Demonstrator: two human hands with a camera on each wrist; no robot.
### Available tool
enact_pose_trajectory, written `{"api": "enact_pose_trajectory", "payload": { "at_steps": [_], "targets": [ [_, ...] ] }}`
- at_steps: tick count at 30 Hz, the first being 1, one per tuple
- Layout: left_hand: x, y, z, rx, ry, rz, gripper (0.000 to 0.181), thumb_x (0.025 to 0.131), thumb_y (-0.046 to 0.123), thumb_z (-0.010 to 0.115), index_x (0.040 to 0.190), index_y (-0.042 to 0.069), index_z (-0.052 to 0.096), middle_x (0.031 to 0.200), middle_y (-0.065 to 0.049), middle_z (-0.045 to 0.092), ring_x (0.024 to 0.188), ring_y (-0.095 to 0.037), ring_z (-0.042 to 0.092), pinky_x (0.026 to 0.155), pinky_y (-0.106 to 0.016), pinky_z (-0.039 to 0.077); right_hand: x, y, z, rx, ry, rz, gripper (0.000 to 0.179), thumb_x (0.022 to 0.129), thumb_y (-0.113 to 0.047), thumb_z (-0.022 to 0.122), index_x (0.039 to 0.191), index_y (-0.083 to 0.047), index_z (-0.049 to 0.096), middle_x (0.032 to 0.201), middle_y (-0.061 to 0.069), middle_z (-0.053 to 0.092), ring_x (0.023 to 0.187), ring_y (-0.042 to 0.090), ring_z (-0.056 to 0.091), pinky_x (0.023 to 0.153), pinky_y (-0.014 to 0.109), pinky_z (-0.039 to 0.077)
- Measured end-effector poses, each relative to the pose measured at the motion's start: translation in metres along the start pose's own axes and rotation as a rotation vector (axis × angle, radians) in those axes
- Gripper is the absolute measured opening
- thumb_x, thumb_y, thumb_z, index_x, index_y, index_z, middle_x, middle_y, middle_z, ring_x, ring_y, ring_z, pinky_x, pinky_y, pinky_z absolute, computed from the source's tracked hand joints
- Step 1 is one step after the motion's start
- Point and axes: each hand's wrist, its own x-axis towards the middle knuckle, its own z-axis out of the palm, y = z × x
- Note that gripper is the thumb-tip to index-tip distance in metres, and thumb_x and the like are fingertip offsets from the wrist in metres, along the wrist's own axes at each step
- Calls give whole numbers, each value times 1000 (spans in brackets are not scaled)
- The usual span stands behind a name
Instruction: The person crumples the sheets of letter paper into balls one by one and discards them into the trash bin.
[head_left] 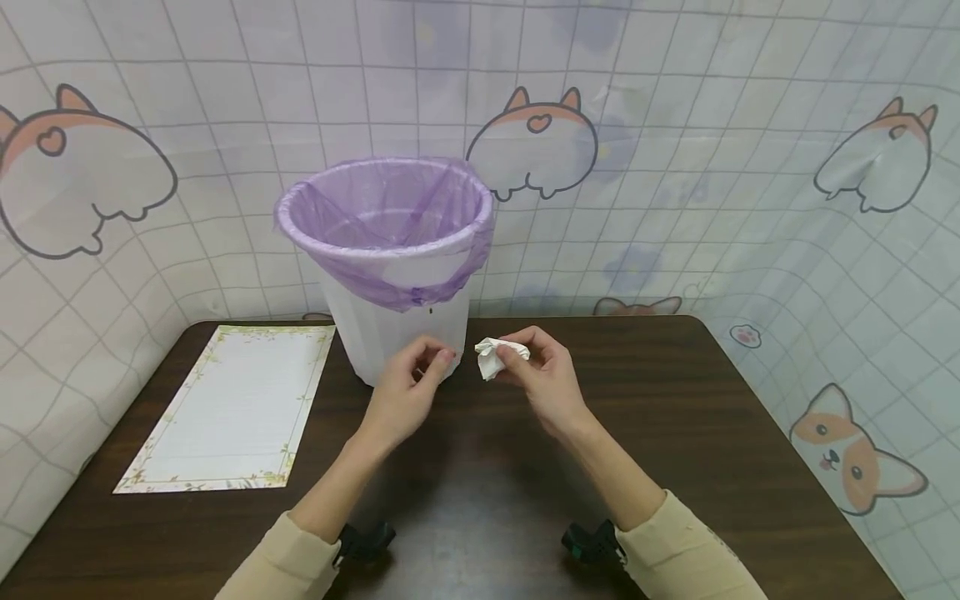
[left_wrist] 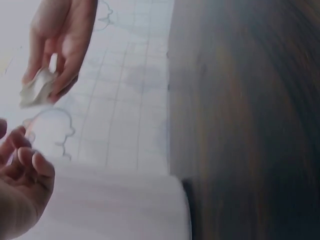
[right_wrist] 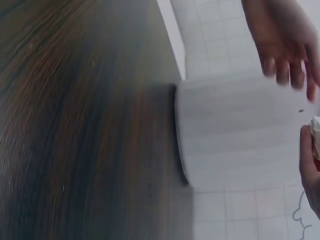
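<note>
My right hand (head_left: pixel 551 383) pinches a crumpled piece of white paper (head_left: pixel 490 358) between thumb and fingers, above the table and just right of the bin. To its left, my left hand (head_left: pixel 399 390) hovers in front of the bin with loosely bent fingers and nothing visible in them. A gap separates the two hands. The left wrist view catches the crumpled paper (left_wrist: pixel 39 89) in the right hand's fingertips, with the left hand (left_wrist: pixel 22 192) apart from it. At the right wrist view's edge, only part of the paper (right_wrist: pixel 315 135) shows.
A white bin (head_left: pixel 390 329) lined with a purple bag (head_left: pixel 420 287) stands at the table's back. Left of it lies a flat sheet of bordered paper (head_left: pixel 225 408). Behind the dark wooden table (head_left: pixel 675 450) hangs a gridded cloth (head_left: pixel 690 192) with corgi drawings.
</note>
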Motion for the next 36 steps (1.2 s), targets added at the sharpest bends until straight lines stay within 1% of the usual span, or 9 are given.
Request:
{"api": "enact_pose_trajectory", "payload": {
  "at_steps": [4,8,11,14,18,20,27,32,36],
  "targets": [
    [1,-2,-21,47,187,-6,16,104,18,64,102,4,71,81,-7,65,67,-14,53,60,-24,43,1,0,-6,6,13,18,14,98,9,63,111,14,57,107,16,64,88,23,70,78,44,61],
    [4,0,-44,24,360,-26,16,104,14,63,103,-1,69,86,-11,66,70,-12,54,63,-21,42,1,0,-12,-14,3,37,19,98,7,64,114,15,56,108,16,63,89,24,69,77,46,61],
    [7,5,-61,-41,453,-35,17,104,12,61,106,-4,67,87,-7,61,74,-11,54,65,-21,43,1,0,-15,-35,-10,40,21,98,8,64,115,16,56,108,15,63,89,23,68,77,45,61],
    [11,13,-78,-105,506,-27,16,105,10,59,112,-3,63,86,-4,57,68,-9,51,60,-20,42,2,-2,-19,-50,-18,25,21,98,8,63,116,17,56,107,15,63,88,23,68,76,46,61],
    [17,24,-98,-195,508,-33,12,106,10,57,117,8,59,89,-6,54,56,-11,45,49,-20,37,5,-4,-23,-88,-30,7,20,99,8,62,116,16,56,108,15,62,89,23,68,77,49,60],
    [21,29,-108,-253,497,-52,14,106,10,57,120,11,57,95,-7,53,58,-12,48,49,-19,40,7,-5,-25,-110,-41,3,19,99,8,62,115,16,57,110,16,62,91,24,68,78,50,60],
    [33,49,-133,-552,445,-175,33,105,14,60,135,7,49,118,-9,48,93,-19,58,67,-22,56,10,-12,-30,-167,-60,4,17,98,6,64,114,13,61,113,20,61,91,26,68,79,49,60],
    [45,57,-146,-659,397,-272,50,102,19,66,144,5,43,127,-9,45,102,-20,57,83,-26,57,12,-17,-33,-218,-75,-1,17,98,5,66,112,13,61,112,22,62,88,25,70,80,53,59],
    [53,61,-154,-745,363,-353,62,99,18,71,148,2,37,132,-9,44,101,-19,60,87,-29,57,15,-19,-35,-248,-87,-10,16,98,4,67,110,13,62,110,23,63,86,24,70,79,51,59]
  ]
}}
